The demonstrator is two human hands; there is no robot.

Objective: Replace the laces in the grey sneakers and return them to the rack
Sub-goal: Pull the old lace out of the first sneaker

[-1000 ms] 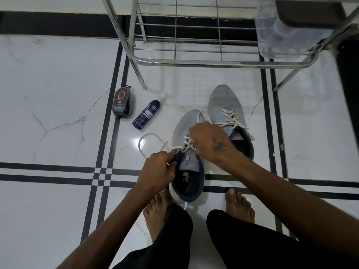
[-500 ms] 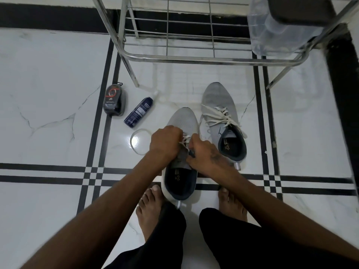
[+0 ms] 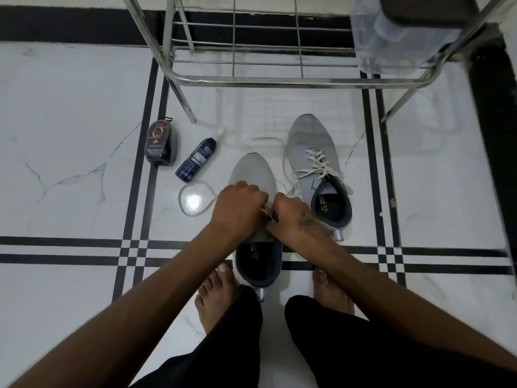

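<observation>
Both hands, left hand (image 3: 237, 208) and right hand (image 3: 293, 217), pinch the soft, limp white lace (image 3: 195, 211) over the near grey sneaker (image 3: 254, 175), best held near its stiff tip.

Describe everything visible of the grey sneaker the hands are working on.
The near grey sneaker stands upright on the white floor, toe pointing toward the metal rack. Its upper looks like pale knit fabric, with a dark navy collar and lining. The left hand and right hand cover its eyelets, pinching the white lace, which loops onto the floor at left.
</observation>
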